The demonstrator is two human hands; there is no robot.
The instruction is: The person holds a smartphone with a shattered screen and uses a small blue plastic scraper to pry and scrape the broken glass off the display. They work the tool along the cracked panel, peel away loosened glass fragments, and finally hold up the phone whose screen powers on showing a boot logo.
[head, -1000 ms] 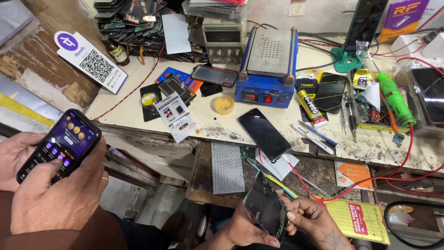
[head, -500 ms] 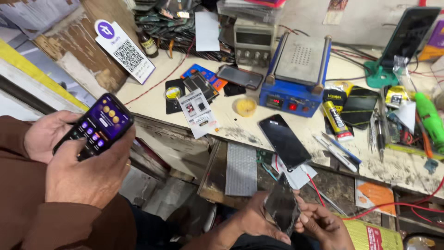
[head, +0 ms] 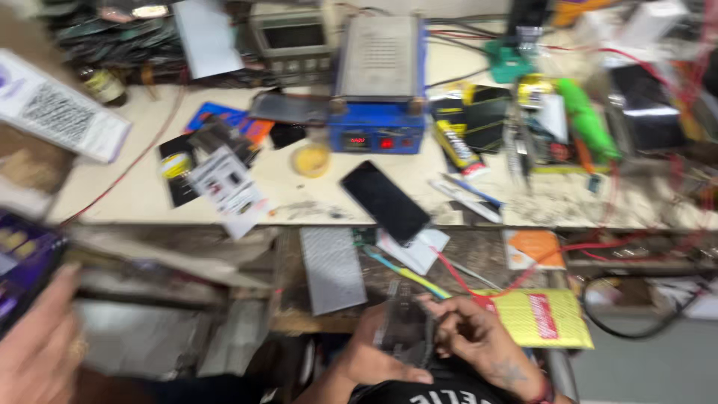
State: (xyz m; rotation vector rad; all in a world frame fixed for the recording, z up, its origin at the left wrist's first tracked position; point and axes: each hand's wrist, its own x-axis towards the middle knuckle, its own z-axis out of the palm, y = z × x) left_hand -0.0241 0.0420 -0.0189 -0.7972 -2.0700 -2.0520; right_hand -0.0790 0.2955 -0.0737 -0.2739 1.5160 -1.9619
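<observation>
Purple-lit black phone is being thumbed by right hand, lower-left of blue box-shaped bench machine. Grip can't be told and left hand is out of view. Below the machine, a dark glass panel is being held by a co-worker's hands, not yet set down.

Beside your left hand, the phone you are gripping is showing glossy lit glass. Well beyond your fingers, the worktop is looking like matt, scuffed pale board, rough with scratches along its front edge. Farther off, a dark phone is lying there with a smooth, shiny glass face. Behind it the blue box is showing painted metal under a dull grey plate. The cards look like paper.
</observation>
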